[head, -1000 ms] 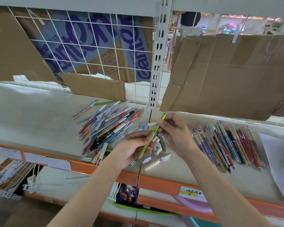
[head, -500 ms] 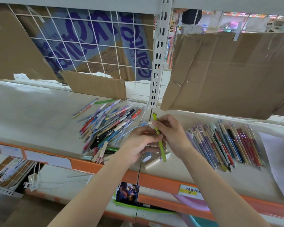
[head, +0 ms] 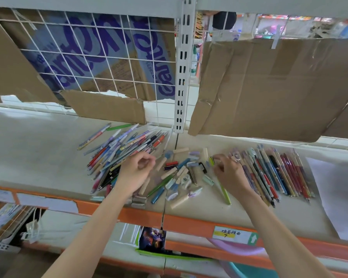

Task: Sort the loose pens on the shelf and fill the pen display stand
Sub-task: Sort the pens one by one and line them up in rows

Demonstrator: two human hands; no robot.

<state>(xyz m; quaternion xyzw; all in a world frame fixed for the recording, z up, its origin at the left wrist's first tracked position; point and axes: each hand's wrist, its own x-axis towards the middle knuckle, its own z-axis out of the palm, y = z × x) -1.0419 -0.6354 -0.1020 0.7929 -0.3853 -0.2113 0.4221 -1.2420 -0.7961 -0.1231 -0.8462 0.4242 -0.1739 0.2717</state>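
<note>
Now apart, where half a second ago both met over the middle of the shelf. Left hand (head: pixel 136 173) pulled back leftward over the near edge of the loose heap of mixed pens (head: pixel 119 153), fingers loosely curled, thumb and forefinger close together, holding nothing that can be made out. Right hand (head: pixel 230 173) shifted right, resting beside the sorted row of pens (head: pixel 275 173), fingers curled down onto the slim lime-green pen (head: pixel 225 192); whether pinching it or merely pressing it to the surface cannot be told. Earlier lifted between both hands and nearly upright; now lying low on the pale grey shelf (head: pixel 38 149), just left of the sorted row. Long axis running far to near, slightly slanted: far end with a dark clip showing past the fingertips, near end angled toward the right and the orange front rail (head: pixel 189 221). Middle of the barrel hidden under the palm. Uncovered between the hands: a scatter of short beige caps and pen parts (head: pixel 181 175), lying at all angles. Sorted row laid roughly parallel, long axes far to near, fanning slightly rightward. Behind, sheets of brown cardboard (head: pixel 269 87) hanging against the white wire grid (head: pixel 88 57).
</note>
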